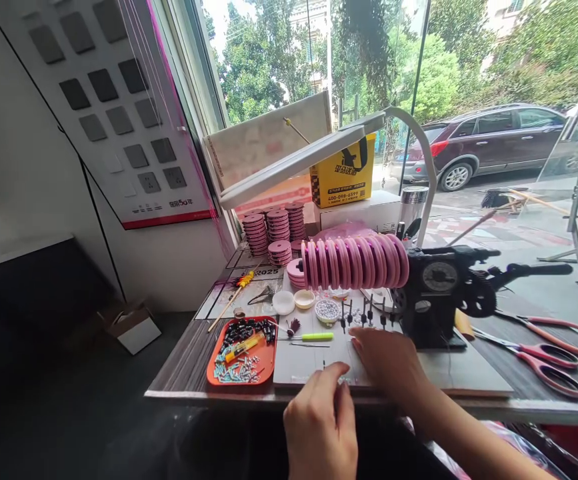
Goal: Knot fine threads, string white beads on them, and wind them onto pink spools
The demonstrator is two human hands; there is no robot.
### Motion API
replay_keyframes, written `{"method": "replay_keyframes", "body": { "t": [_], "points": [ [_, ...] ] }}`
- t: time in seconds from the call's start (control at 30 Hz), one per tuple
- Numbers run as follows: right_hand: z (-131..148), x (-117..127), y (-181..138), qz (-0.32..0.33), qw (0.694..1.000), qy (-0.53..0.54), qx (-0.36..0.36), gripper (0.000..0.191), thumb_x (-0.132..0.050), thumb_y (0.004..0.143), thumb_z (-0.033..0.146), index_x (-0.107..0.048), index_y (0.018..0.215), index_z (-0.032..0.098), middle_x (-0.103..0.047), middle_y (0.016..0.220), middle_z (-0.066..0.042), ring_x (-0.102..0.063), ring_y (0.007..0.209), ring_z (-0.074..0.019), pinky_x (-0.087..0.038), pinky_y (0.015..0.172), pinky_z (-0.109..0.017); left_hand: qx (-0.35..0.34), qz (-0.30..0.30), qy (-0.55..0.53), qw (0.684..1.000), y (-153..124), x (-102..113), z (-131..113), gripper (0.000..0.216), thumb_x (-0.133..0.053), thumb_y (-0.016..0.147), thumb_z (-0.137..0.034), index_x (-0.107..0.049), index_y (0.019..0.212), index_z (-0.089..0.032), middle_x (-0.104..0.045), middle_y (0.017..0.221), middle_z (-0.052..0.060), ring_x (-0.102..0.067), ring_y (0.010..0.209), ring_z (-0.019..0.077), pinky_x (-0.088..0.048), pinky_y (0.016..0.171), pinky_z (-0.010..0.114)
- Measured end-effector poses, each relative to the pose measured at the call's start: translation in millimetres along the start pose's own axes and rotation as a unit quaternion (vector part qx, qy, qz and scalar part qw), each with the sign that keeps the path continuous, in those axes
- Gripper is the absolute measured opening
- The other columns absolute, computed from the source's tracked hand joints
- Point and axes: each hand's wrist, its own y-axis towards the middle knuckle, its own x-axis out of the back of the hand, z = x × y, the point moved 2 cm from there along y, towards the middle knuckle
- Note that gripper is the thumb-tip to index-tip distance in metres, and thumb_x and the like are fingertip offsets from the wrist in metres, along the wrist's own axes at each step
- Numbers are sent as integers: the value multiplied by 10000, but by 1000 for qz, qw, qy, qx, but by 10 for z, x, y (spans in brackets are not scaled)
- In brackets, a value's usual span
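Note:
My left hand (321,423) is at the front edge of the white board (439,379), its fingers curled and its thumb near the index finger. Anything pinched there is too small or hidden to name. A tiny upright black piece (324,365) shows just beyond its fingertips. My right hand (386,357) reaches over the board, its thumb and finger closed together beside a row of small black pieces on upright stems (363,317). What its fingertips hold cannot be made out. Left of both hands lie a lime-green-handled tool (317,337) and a round dish of small pale beads (327,310).
A black hand-cranked machine (436,300) bears a row of pink spools (353,262). More pink spools (279,225) are stacked behind. An orange tray (211,373) of small parts sits left; scissors (549,357) and pliers (559,327) lie right. A white lamp (299,153) hangs above.

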Motion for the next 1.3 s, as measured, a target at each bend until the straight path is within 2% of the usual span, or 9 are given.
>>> {"method": "replay_keyframes", "body": {
  "t": [0.13,0.27,0.43,0.57,0.7,0.83,1.0,1.17,1.3],
  "points": [
    [8,82,24,-46,995,83,-30,289,-380,859,231,-641,979,202,-700,739,-84,-647,718,-251,-352,567,-275,50,65,99,992,277,-72,-168,402,-376,816,-211,-558,1170,-161,-686,726,152,-622,681,316,-366,618,363],
    [67,162,47,-79,972,220,-22,363,-364,857,342,-589,1081,165,-654,617,-56,-598,619,-222,-358,571,-283,85,18,-10,996,472,-181,-156,426,-479,774,-235,-558,1177,-122,-596,563,88,-541,565,263,-267,571,314],
    [95,180,82,-69,930,361,7,325,-398,827,398,-609,775,157,-601,614,-39,-535,593,-174,-369,543,-256,107,15,-174,979,508,-261,-80,225,-543,743,-224,-661,922,-158,-439,405,-33,-382,410,160,-207,521,273],
    [72,248,21,-14,877,478,39,351,-478,759,469,-598,716,141,-556,633,-22,-478,589,-133,-379,536,-231,99,54,-247,962,398,-232,-48,194,-504,795,-343,-623,765,-192,-354,440,-65,-301,419,116,-195,476,253],
    [123,336,-46,66,784,616,37,361,-595,688,495,-573,656,135,-433,537,29,-363,510,-83,-310,481,-215,122,72,-423,895,261,-156,-46,210,-512,808,-330,-554,675,-173,-437,591,-36,-375,559,101,-312,558,214],
    [179,335,-76,100,762,639,22,358,-634,677,481,-553,666,133,-425,545,43,-318,465,-53,-249,433,-200,189,136,-580,781,119,-122,-57,205,-500,828,-295,-560,705,-142,-552,650,10,-519,635,121,-431,679,263],
    [187,244,-92,117,709,695,18,335,-609,726,448,-517,676,130,-509,643,22,-347,418,-22,-249,399,-181,267,236,-662,659,-116,-224,110,221,-573,788,-333,-543,693,-135,-623,533,28,-591,452,126,-477,490,240],
    [190,162,-118,160,644,748,-2,324,-636,717,440,-478,749,159,-579,657,4,-483,447,-66,-324,388,-174,288,234,-692,619,-290,-355,314,272,-668,693,-391,-561,678,-142,-639,457,32,-583,365,130,-475,380,210],
    [180,147,-130,155,637,755,-12,311,-635,731,422,-469,750,160,-587,637,9,-508,463,-69,-357,405,-172,320,218,-683,620,-401,-445,409,301,-698,651,-415,-557,656,-149,-628,415,26,-569,329,123,-429,329,163]
  ]
}}
